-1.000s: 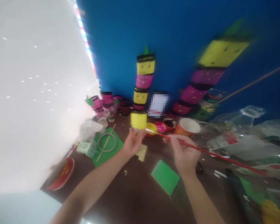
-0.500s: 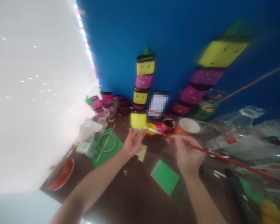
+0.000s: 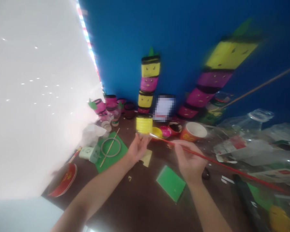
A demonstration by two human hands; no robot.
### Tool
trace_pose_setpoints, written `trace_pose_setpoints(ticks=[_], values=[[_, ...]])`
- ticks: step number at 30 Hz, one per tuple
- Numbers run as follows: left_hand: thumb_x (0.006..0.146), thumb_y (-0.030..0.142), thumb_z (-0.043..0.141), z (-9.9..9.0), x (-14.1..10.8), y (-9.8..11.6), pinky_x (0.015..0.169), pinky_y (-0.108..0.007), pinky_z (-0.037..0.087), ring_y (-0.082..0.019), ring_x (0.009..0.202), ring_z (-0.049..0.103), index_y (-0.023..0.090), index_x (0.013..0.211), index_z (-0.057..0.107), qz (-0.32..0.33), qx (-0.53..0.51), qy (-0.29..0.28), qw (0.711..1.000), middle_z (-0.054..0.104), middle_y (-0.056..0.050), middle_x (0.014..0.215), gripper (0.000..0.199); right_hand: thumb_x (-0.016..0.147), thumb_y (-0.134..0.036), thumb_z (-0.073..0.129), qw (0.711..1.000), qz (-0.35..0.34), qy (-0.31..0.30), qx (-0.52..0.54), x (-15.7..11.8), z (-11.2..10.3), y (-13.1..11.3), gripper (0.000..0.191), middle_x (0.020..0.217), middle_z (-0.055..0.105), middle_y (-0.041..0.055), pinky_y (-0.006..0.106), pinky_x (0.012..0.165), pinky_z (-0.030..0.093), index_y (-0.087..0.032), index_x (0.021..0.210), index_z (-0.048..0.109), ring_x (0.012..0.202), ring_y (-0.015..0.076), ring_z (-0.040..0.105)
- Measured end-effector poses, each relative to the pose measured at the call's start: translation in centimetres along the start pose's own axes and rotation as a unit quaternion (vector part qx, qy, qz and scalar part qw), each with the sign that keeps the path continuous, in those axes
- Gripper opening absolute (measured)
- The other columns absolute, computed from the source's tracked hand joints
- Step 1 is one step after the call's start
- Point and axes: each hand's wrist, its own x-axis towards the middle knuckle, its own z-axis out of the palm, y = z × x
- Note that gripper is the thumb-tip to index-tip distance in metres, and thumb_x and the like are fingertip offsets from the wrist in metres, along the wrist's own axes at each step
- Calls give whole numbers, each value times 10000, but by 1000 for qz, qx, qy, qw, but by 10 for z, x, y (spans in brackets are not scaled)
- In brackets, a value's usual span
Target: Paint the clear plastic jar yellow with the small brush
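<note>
At the centre, my left hand (image 3: 138,147) grips the clear bottom of a small yellow-painted cup (image 3: 144,125), its fingers around the base. My right hand (image 3: 190,159) pinches a long red paintbrush (image 3: 207,158), which slants down to the right. The brush tip touches or nearly touches the cup's lower right side. Just beyond the brush sits a yellow paint pot (image 3: 157,132), beside a pink paint pot (image 3: 166,131) and a dark one (image 3: 175,127).
Painted cup stacks (image 3: 148,83) lean on the blue wall, near a phone (image 3: 163,108). Green sheet with ring (image 3: 120,146) lies left, green pad (image 3: 171,183) in front. Paper cup (image 3: 194,131) and clear plastic bottles (image 3: 259,120) stand right.
My right hand and the brush have moved a little to the left. The yellow cup has shifted slightly right and up in my left hand.
</note>
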Motion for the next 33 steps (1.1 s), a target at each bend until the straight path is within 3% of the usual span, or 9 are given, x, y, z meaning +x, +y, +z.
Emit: trace_pose_setpoints(ticks=[7, 10, 14, 19, 24, 28, 33], values=[[908, 368, 371, -1, 1, -1, 780, -202, 542, -211, 1093, 574, 80, 901, 591, 11, 9, -36, 999, 642, -152, 985, 362, 792, -231, 573, 999, -16, -25, 20, -1, 2, -4, 74, 749, 663, 32, 298, 637, 538, -197, 787, 638, 659, 151, 629], [910, 362, 367, -2, 0, 0, 765, -189, 541, -206, 1070, 589, 89, 866, 590, 4, 14, -46, 999, 653, -132, 919, 355, 790, -233, 574, 1000, -18, 0, 1, 1, -1, -2, 75, 724, 658, 28, 293, 635, 533, -197, 785, 639, 648, 150, 627], [908, 365, 371, -3, 0, 0, 783, -193, 535, -208, 1091, 576, 87, 917, 590, 0, 16, -48, 999, 653, -138, 939, 354, 786, -238, 584, 999, -30, 30, 11, 2, -4, 1, 71, 726, 657, 27, 284, 629, 527, -195, 765, 637, 646, 146, 625], [906, 388, 365, -3, 0, 0, 786, -205, 537, -200, 1061, 592, 87, 976, 577, 5, 16, -47, 999, 650, -133, 945, 375, 791, -247, 581, 1000, -24, -3, 12, 0, -1, 1, 91, 733, 662, 32, 289, 624, 528, -186, 780, 648, 638, 146, 625], [907, 444, 311, 0, -5, 2, 755, -194, 543, -205, 1072, 585, 52, 1124, 518, -16, 9, -73, 997, 625, -178, 1030, 494, 771, -260, 604, 997, -25, 77, -10, 8, -10, 12, 102, 709, 653, 31, 287, 617, 515, -167, 758, 646, 634, 147, 619], [899, 459, 328, 1, -5, 3, 761, -202, 540, -207, 1072, 584, 59, 1116, 523, -10, 10, -90, 996, 614, -180, 1050, 495, 749, -317, 629, 994, 31, 107, 3, 14, -12, 20, 158, 632, 641, 20, 284, 574, 511, -161, 728, 623, 547, 142, 607], [884, 461, 371, -2, -3, 7, 781, -297, 547, -255, 1126, 547, 118, 1046, 548, -6, 50, -101, 994, 586, -164, 1144, 418, 757, -393, 604, 993, 101, 36, -42, 14, -3, 33, 226, 650, 665, 40, 312, 608, 525, -167, 761, 599, 589, 176, 642]])
